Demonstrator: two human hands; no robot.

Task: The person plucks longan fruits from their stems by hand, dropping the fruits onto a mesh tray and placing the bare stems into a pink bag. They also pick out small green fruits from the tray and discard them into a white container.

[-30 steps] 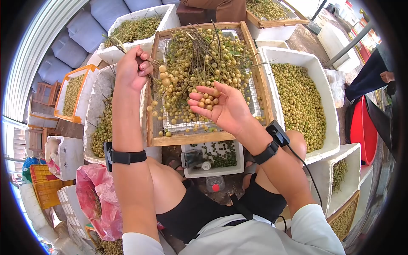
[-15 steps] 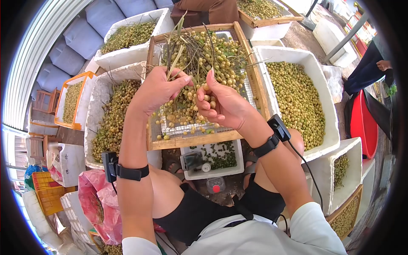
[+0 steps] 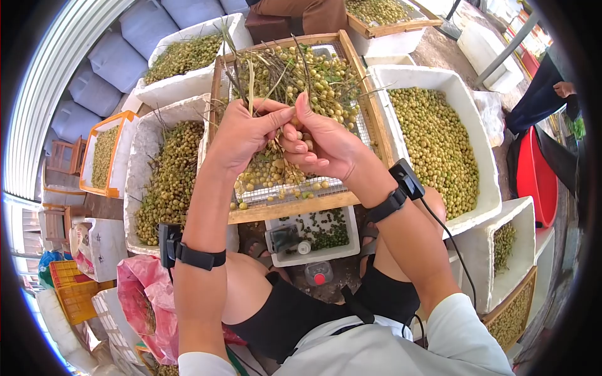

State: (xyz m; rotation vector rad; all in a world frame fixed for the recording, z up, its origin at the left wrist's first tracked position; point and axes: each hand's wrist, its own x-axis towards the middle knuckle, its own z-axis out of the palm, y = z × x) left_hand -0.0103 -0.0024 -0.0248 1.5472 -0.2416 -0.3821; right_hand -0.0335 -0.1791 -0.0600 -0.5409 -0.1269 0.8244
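Both hands are over a wood-framed mesh tray (image 3: 295, 205) heaped with small round yellow-green fruits (image 3: 338, 100) on thin brown stems. My left hand (image 3: 248, 133) is closed, thumb and fingers pinching a bunch of stems (image 3: 250, 84) that stick up above the knuckles. My right hand (image 3: 323, 141) curls around a few fruits just beside it, its thumb up and its fingertips close to the left thumb. Loose fruits lie on the mesh below the hands.
White foam boxes of fruit stand left (image 3: 143, 144) and right (image 3: 492, 182). Under the tray is a white bin (image 3: 348, 245) with small green fruits. A pink bag (image 3: 147, 294) lies lower left, a red basin (image 3: 539, 182) far right. Other people (image 3: 307, 15) are partly visible.
My left hand has moved right, closer to my right hand, which has shifted slightly left. Their thumbs are now nearly together. The view has shifted slightly.
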